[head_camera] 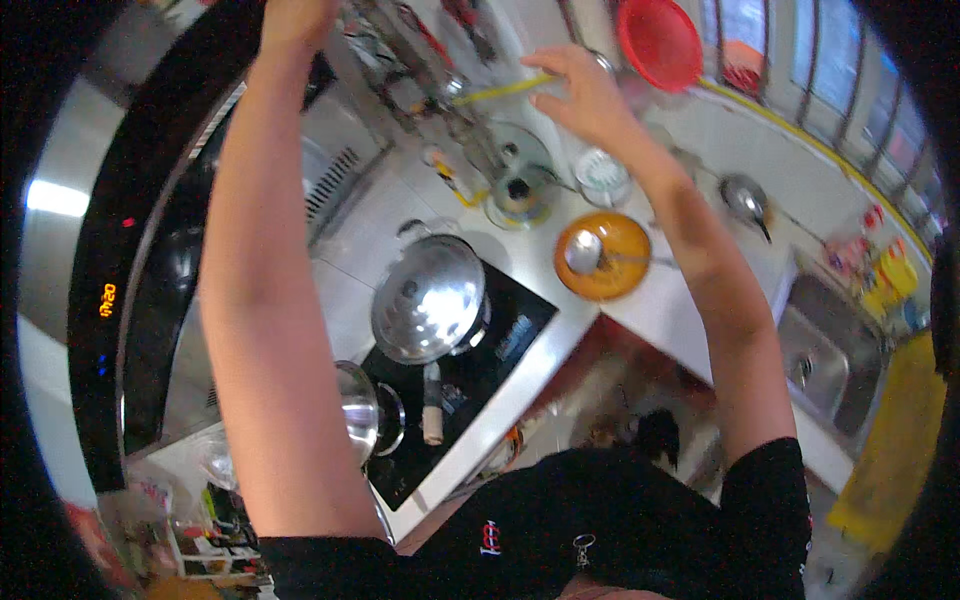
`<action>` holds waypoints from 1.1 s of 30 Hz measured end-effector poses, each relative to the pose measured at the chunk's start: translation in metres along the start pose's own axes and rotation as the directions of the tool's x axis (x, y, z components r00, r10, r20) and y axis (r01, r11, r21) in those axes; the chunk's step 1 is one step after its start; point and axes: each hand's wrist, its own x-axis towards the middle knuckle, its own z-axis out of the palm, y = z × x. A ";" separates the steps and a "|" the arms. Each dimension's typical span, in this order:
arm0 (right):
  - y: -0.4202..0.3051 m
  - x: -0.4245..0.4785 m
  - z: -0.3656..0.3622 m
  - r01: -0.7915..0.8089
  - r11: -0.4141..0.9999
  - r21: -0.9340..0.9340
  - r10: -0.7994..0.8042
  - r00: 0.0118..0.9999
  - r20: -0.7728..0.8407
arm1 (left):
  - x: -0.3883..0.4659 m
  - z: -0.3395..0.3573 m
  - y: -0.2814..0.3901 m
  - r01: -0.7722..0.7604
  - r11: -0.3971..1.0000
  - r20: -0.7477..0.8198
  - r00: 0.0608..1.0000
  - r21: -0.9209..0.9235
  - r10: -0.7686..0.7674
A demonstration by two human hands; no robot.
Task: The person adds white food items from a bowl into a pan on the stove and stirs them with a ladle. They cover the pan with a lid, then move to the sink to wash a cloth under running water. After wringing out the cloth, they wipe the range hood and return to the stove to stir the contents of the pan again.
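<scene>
My left hand point(298, 21) is raised at the top edge, partly cut off; its fingers are out of view. My right hand point(589, 94) reaches over the back corner of the counter, fingers and thumb apart. A yellow strip point(506, 90) shows between them, seemingly behind the hand. Below it are glass lids point(517, 206) with dark knobs and a pale round container point(602, 176). An orange plate point(619, 281) holds a metal ladle point(583, 251). On the black cooktop point(517, 337) stands a lidded pan, its shiny metal lid point(427, 307) on top and its handle point(432, 409) towards me.
Another metal pot point(360, 412) is partly behind my left forearm. A range hood point(112, 247) runs along the left. Blurred utensils hang at the top, near a red basin point(660, 45). A metal sink point(817, 360) and a yellow cloth or mat point(892, 450) lie right.
</scene>
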 end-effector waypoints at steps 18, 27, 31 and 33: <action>-0.063 -0.387 -0.058 -0.507 0.030 0.861 0.952 0.278 0.130 | -0.166 0.007 0.450 0.578 -0.349 0.274 0.728 -0.738 0.628; 0.011 -0.536 -0.147 -0.864 0.461 0.203 0.857 0.373 -0.356 | -0.241 0.048 0.665 0.433 -0.706 0.427 0.882 -0.560 0.202; 0.018 -0.558 -0.195 -0.927 0.308 -0.214 0.786 0.374 -0.491 | -0.276 0.011 0.738 0.216 0.161 0.268 0.825 -0.963 0.497; 0.032 -0.561 -0.223 -0.844 0.266 -0.466 0.677 0.508 -0.533 | -0.268 -0.004 0.756 0.136 0.231 0.233 0.849 -0.963 0.474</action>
